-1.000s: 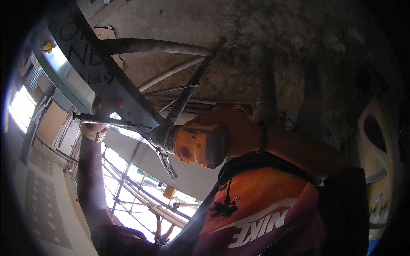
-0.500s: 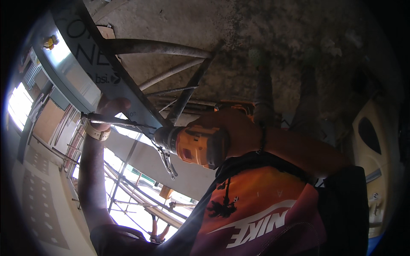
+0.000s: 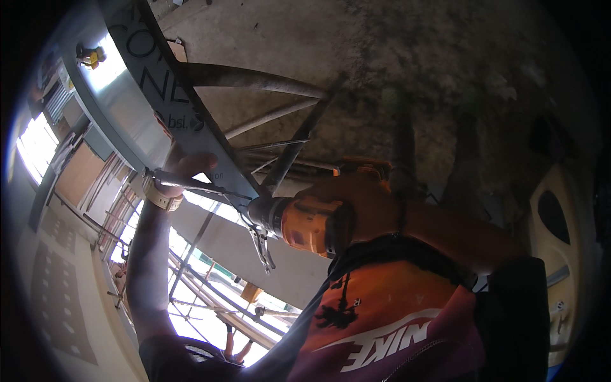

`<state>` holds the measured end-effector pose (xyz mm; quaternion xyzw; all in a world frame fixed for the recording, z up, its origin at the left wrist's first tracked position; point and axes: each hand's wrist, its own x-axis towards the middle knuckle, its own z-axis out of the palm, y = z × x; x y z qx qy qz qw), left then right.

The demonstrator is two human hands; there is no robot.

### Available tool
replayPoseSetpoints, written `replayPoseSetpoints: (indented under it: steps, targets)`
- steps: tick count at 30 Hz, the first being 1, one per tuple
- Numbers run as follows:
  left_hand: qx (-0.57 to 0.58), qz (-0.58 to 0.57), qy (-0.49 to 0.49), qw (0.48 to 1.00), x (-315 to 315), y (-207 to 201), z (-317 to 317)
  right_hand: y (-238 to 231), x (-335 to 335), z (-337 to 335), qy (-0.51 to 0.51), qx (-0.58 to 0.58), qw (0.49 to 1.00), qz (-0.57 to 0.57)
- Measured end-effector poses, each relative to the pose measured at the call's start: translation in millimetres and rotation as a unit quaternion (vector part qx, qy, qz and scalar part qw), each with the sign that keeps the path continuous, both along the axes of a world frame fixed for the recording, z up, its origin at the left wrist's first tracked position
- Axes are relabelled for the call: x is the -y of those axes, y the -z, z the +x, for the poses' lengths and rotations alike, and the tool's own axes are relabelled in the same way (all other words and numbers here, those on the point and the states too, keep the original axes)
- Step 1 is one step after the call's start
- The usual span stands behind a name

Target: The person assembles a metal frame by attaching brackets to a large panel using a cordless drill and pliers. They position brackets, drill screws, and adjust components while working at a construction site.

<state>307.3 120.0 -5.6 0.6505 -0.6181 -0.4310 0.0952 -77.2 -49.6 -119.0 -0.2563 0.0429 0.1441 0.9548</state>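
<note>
My right hand [image 3: 366, 204] is wrapped around the grip of an orange and black cordless drill [image 3: 309, 224]. The drill's dark nose meets the lower end of a long grey metal channel [image 3: 202, 137] with dark printing on it; the bit itself is hidden. Farther left, my left hand [image 3: 186, 167] grips the channel from its edge, thumb on the near side and the other fingers mostly hidden. Beside the drill's nose, a silver locking clamp [image 3: 259, 245] hangs at the channel, its handles pointing down.
Dark metal tubes [image 3: 280, 79] form a stand below the channel, over a stained concrete floor [image 3: 299, 28]. At right stands a beige plastic object [image 3: 555, 254] with a dark oval opening. Plasterboard [image 3: 57, 299] lines the left side. Scaffold poles [image 3: 210, 286] and another person [image 3: 234, 350] appear lower left.
The channel, drill and both hands sit slightly farther right and lower in the picture, together with the surroundings. Both hands keep their hold, and the drill stays against the channel.
</note>
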Motion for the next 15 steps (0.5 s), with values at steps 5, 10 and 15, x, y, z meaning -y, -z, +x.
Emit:
replayPoseSetpoints:
  steps: [5,10,15]
  targets:
    - [-0.015,-0.03,0.0,0.999,8,3,-7,-2,3,-1,-0.016,0.009,0.999,-0.034]
    - [-0.039,-0.009,0.025,0.999,30,-4,-11,3,-5,-4,0.034,0.023,0.999,-0.015]
    - [-0.049,-0.019,0.011,0.999,21,-1,-9,6,-7,-2,0.032,0.038,0.998,-0.033]
